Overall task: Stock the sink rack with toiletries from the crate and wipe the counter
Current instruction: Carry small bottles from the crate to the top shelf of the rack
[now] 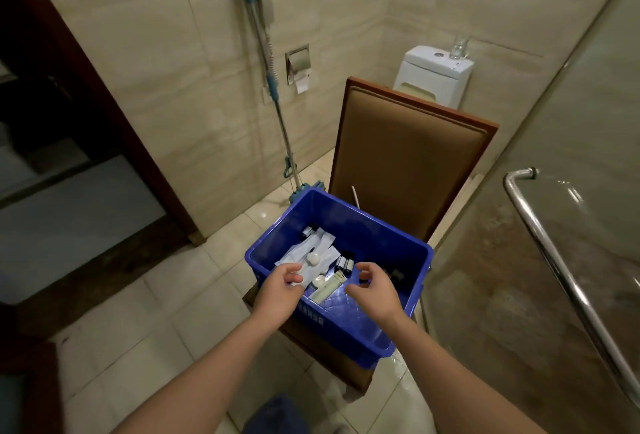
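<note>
one white packet (pixel 305 273) pinched by left grip (pixel 277 290) inside blue crate (pixel 377 225), right grip (pixel 375 291) curled loosely, empty; crate lettering illegible.

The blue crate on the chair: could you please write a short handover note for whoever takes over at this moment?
Left hand: fingers curled on the white packets at the crate's near left; a firm grip cannot be told.
Right hand: loosely curled above the crate, holding nothing.
Crate sits on the chair, with packets, small bottles and a tube inside.
Rack and counter are out of view. Left to do: stock the rack, wipe the counter.
</note>
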{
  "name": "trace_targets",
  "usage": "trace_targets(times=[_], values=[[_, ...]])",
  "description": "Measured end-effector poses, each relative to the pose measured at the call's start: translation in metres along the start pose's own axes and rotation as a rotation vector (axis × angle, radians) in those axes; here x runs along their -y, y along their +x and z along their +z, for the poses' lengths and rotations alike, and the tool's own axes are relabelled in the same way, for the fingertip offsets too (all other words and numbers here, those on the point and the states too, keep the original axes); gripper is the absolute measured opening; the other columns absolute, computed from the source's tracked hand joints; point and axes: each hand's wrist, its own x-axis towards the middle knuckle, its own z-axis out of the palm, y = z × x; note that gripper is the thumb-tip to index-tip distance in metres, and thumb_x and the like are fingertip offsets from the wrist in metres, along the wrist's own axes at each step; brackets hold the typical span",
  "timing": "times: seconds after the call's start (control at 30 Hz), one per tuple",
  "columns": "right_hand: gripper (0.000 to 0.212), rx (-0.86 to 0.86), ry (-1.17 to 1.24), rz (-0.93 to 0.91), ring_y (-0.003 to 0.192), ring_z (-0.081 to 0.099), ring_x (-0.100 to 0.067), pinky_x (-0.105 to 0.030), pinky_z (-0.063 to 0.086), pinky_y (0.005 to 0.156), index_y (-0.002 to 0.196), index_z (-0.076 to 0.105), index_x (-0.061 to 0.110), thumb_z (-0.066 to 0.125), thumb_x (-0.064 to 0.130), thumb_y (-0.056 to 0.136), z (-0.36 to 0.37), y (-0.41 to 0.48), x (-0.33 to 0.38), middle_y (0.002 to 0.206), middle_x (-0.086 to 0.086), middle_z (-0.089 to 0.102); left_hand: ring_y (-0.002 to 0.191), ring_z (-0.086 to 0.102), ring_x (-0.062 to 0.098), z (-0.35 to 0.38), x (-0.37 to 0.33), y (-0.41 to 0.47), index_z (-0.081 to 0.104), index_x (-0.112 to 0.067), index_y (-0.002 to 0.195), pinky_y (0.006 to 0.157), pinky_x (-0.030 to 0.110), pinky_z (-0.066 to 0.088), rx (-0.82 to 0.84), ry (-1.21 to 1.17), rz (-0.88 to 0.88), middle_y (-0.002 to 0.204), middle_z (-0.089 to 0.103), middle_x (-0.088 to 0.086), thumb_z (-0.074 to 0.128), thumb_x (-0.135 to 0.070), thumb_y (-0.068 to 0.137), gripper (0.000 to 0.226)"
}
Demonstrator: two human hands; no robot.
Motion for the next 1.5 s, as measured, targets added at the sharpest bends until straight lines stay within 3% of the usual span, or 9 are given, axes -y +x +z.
trace_targets(times=[0.13,0.33,0.5,0.63,0.8,1.13,1.23,1.5], values=[[0.051,0.021,-0.005,0.031,0.087,0.057,-0.008,-0.018,0.05,0.068,0.135,0.047,0.02,0.067,0.014,0.088,0.006,0.017,-0.001,0.126,0.0,0.051,0.099,0.058,0.007,0.0,0.003,0.02,0.051,-0.031,0.116,0.068,0.014,0.046,0.017,0.012,-0.046,0.107,0.06,-0.009,0.06,-0.01,0.092,0.033],[0.051,-0.02,0.013,0.119,0.093,0.058,-0.012,-0.023,0.051,0.073,0.135,0.047,0.018,0.067,0.014,0.088,0.014,0.062,0.001,0.127,-0.003,0.052,0.094,0.059,0.008,-0.005,-0.001,0.078,0.052,-0.029,0.119,0.07,0.018,0.047,0.116,0.059,-0.069,0.108,0.06,-0.008,0.058,-0.009,0.092,0.034],[0.051,-0.096,0.051,0.237,0.081,0.057,-0.008,-0.022,0.051,0.068,0.136,0.047,0.018,0.067,0.014,0.088,0.03,0.103,0.012,0.129,-0.001,0.052,0.093,0.06,0.009,-0.018,-0.01,0.145,0.053,-0.028,0.119,0.068,0.019,0.049,0.23,0.121,-0.069,0.107,0.06,-0.007,0.058,-0.006,0.091,0.036],[0.051,-0.15,0.085,0.337,0.094,0.057,-0.01,-0.025,0.05,0.074,0.134,0.048,0.019,0.068,0.017,0.088,0.046,0.129,0.017,0.129,-0.002,0.052,0.091,0.061,0.012,-0.023,-0.012,0.191,0.053,-0.029,0.117,0.072,0.03,0.054,0.318,0.19,-0.075,0.105,0.06,-0.007,0.059,-0.006,0.089,0.036],[0.051,-0.204,0.122,0.459,0.108,0.057,-0.019,-0.028,0.044,0.082,0.134,0.048,0.018,0.068,0.017,0.088,0.064,0.148,0.02,0.13,-0.001,0.051,0.074,0.06,0.01,-0.028,-0.006,0.232,0.053,-0.026,0.12,0.054,0.02,0.047,0.432,0.259,-0.097,0.104,0.061,-0.006,0.058,-0.004,0.089,0.038],[0.055,-0.239,0.17,0.617,0.113,0.056,-0.02,-0.027,0.043,0.083,0.138,0.045,0.016,0.068,0.016,0.088,0.077,0.17,0.001,0.134,-0.003,0.05,0.082,0.061,0.013,-0.009,0.016,0.278,0.054,-0.024,0.12,0.061,0.025,0.05,0.567,0.319,-0.175,0.102,0.06,-0.005,0.056,-0.003,0.088,0.039],[0.056,-0.246,0.176,0.65,0.112,0.056,-0.019,-0.027,0.044,0.082,0.139,0.045,0.016,0.068,0.016,0.088,0.075,0.179,-0.014,0.135,-0.003,0.05,0.076,0.059,0.013,0.007,0.024,0.287,0.055,-0.023,0.119,0.064,0.028,0.049,0.599,0.333,-0.183,0.099,0.06,-0.006,0.056,-0.003,0.087,0.037],[0.053,-0.239,0.213,0.709,0.109,0.057,-0.019,-0.025,0.043,0.078,0.136,0.048,0.017,0.067,0.014,0.087,0.068,0.208,-0.064,0.129,-0.002,0.051,0.075,0.058,0.011,0.058,0.046,0.3,0.054,-0.026,0.116,0.066,0.025,0.047,0.607,0.303,-0.23,0.101,0.06,-0.006,0.056,-0.003,0.087,0.037]])
